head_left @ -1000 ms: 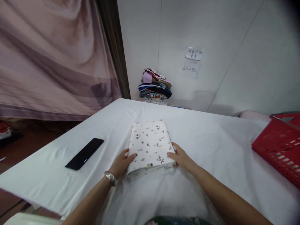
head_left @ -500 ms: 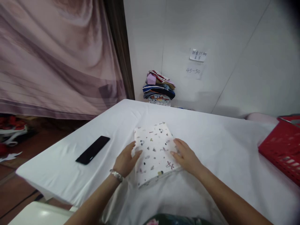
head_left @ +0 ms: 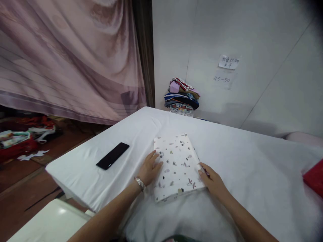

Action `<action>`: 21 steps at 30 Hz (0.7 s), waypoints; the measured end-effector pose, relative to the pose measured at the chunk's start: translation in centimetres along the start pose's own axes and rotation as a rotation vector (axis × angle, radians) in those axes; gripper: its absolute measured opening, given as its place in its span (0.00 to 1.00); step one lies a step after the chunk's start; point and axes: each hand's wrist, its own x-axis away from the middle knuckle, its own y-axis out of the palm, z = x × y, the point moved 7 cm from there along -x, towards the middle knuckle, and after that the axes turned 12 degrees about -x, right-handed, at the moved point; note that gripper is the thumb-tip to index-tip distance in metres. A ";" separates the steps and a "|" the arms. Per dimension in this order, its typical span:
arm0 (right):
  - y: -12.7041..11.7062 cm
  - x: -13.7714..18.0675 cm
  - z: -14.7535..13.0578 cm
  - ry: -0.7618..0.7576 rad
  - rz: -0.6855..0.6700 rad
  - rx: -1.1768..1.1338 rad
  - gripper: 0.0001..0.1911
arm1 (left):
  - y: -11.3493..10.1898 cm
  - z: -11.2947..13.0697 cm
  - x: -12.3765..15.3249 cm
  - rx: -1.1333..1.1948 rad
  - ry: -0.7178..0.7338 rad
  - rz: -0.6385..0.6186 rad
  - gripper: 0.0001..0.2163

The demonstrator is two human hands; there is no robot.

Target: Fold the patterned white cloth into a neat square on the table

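A folded white cloth with small printed motifs lies flat on the white-covered table, close to my body. My left hand, with a silver bracelet at the wrist, rests along its left edge, fingers stretched onto the fabric. At the lower right edge my right hand pinches the cloth, thumb on top and fingers at the side. Part of those fingers is hidden beneath the edge.
A black phone lies left of the cloth on the table. Folded clothes are stacked at the far edge by the wall. A red basket is partly visible at right, and a pale stool stands at lower left.
The view has swung left, so everything sits farther right in the picture. My right hand has gone from lying loosely at the cloth's right edge to pinching it. My left hand stays on the left edge.
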 end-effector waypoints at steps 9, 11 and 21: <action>-0.7 -1.8 0.9 0.266 0.003 -0.113 0.39 | 1.0 -2.4 -1.3 0.374 -0.453 -0.191 0.32; -0.8 -1.9 0.7 0.298 -0.012 -0.182 0.39 | 1.6 -2.4 -0.6 0.463 -0.481 -0.277 0.35; 1.0 0.2 0.3 0.481 -0.163 -0.616 0.24 | -0.4 -2.0 -1.2 0.033 -0.272 -0.289 0.31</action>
